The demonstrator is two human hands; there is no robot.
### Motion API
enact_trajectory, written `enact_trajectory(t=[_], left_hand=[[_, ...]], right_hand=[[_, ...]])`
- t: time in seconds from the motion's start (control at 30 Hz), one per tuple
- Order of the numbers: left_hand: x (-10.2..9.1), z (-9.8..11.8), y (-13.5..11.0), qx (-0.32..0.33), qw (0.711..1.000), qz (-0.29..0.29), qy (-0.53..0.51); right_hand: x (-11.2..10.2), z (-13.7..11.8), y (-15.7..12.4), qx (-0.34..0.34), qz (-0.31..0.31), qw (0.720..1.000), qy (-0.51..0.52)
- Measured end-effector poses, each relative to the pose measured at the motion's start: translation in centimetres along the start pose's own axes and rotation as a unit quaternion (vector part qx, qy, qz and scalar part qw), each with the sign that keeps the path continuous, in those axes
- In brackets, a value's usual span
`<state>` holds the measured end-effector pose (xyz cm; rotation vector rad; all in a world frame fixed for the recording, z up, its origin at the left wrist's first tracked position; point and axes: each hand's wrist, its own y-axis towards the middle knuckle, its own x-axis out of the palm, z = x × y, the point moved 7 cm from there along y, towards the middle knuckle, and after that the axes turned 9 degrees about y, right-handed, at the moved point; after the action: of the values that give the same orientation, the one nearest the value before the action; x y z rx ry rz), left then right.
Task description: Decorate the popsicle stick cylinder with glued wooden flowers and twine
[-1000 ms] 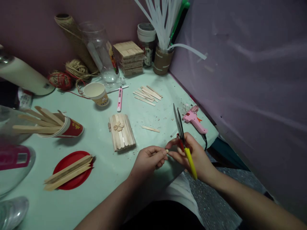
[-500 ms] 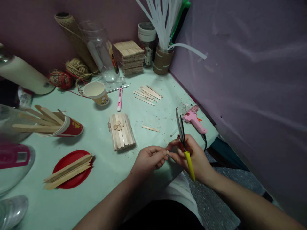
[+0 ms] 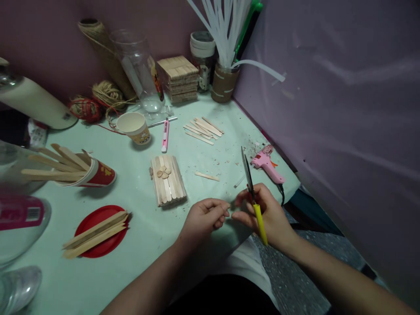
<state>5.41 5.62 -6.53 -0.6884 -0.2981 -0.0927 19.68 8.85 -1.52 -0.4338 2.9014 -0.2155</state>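
Note:
My left hand [image 3: 206,218] pinches a tiny pale piece, perhaps wood, at its fingertips over the table's near edge. Just to its right is my right hand [image 3: 262,214], with the scissors [image 3: 258,218] hooked in it, blades up and yellow handle down. Its thumb and forefinger are apart from the left fingertips. Ahead of the left hand lies a box covered in wooden sticks [image 3: 173,186], with a small wooden flower [image 3: 164,172] on top. A short stick [image 3: 207,176] rests to the right of the box.
Beyond the right hand is a pink glue gun [image 3: 268,164]. A pile of thin sticks [image 3: 203,130], a pink cutter [image 3: 165,136] and a paper cup [image 3: 134,128] lie further back. On the left are a red plate [image 3: 98,248] with sticks and a red cup [image 3: 104,173] of sticks.
My right thumb and forefinger have parted from the left fingertips, leaving a small gap. The scissors stay in the right hand, and the left hand keeps its pinch.

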Motion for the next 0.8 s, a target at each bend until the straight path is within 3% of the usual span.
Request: enact_trajectory(t=[0.2,0.27,0.4,0.53,0.63,0.8], left_hand=[[-0.5,0.6,0.0,0.041,0.998,0.043,0.018],[-0.4,0.7,0.0,0.047,0.998,0.045,0.024],[0.0,0.6,-0.1,0.048,0.997,0.031,0.051],[0.8,0.0,0.1,0.027,0.997,-0.037,0.059],[1.0,-0.4,0.1,0.007,0.996,-0.074,0.051],[1.0,-0.7,0.1,-0.025,0.995,-0.085,0.046]], right_hand=[[-2.0,-0.7,-0.2,0.027,-0.060,0.969,-0.236],[-2.4,-0.7,-0.4,0.025,-0.069,0.963,-0.259],[-1.9,-1.2,-0.3,0.002,-0.058,0.985,-0.161],[-0.4,-1.7,0.0,-0.014,-0.071,0.997,-0.036],[0.3,-1.4,0.0,-0.014,-0.082,0.996,-0.028],[0.4,-0.9,-0.1,-0.018,-0.073,0.997,-0.028]])
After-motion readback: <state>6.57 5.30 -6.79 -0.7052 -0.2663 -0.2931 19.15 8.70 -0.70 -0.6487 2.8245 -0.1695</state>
